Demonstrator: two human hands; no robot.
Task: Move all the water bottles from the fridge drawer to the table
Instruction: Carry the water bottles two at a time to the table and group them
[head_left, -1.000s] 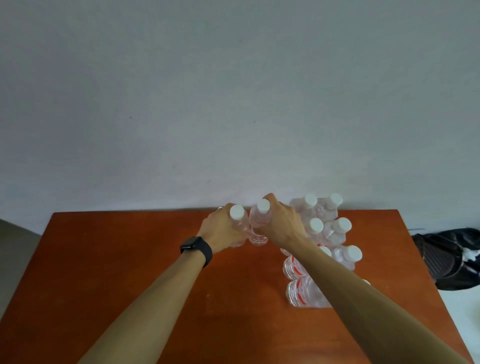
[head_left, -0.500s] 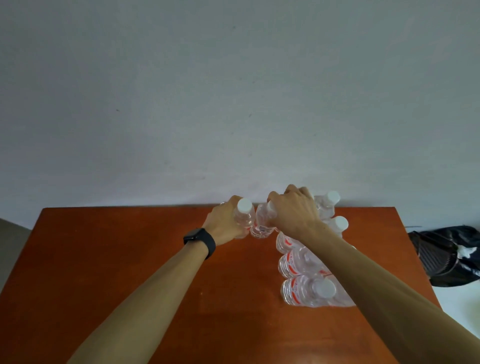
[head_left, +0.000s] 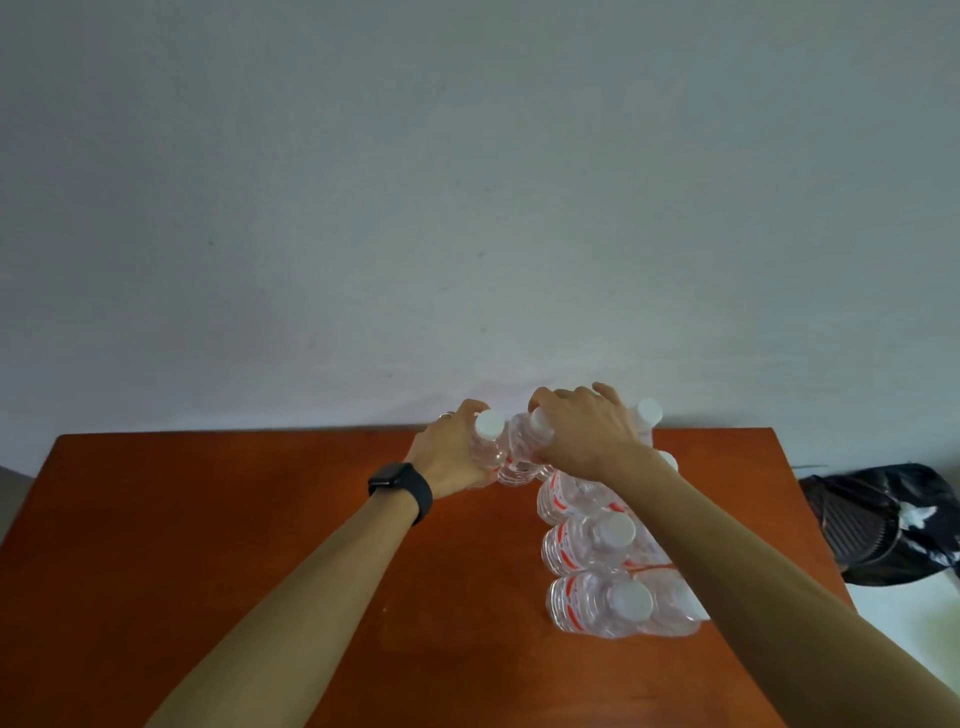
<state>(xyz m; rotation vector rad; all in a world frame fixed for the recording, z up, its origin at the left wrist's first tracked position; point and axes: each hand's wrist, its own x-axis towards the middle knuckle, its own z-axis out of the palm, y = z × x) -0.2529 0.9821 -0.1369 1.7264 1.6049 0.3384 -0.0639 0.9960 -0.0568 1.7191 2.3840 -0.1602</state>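
Several clear water bottles with white caps and red labels (head_left: 597, 540) stand in rows on the right half of the reddish-brown table (head_left: 208, 545). At the table's far edge my left hand (head_left: 449, 457) grips one upright bottle (head_left: 487, 441) by its body. Next to it my right hand (head_left: 582, 434) grips a second bottle (head_left: 522, 452) around its neck, covering most of its cap. The two held bottles touch each other and stand on the table just left of the group. My right forearm hides part of the rows. The fridge drawer is out of view.
A grey wall rises directly behind the table's far edge. A black bag (head_left: 883, 519) lies on the floor to the right of the table. I wear a black watch (head_left: 402, 486) on my left wrist.
Both hands have carried their bottles away from me toward the far edge of the table and a little right, closer to the group. My right hand now covers its bottle's cap.
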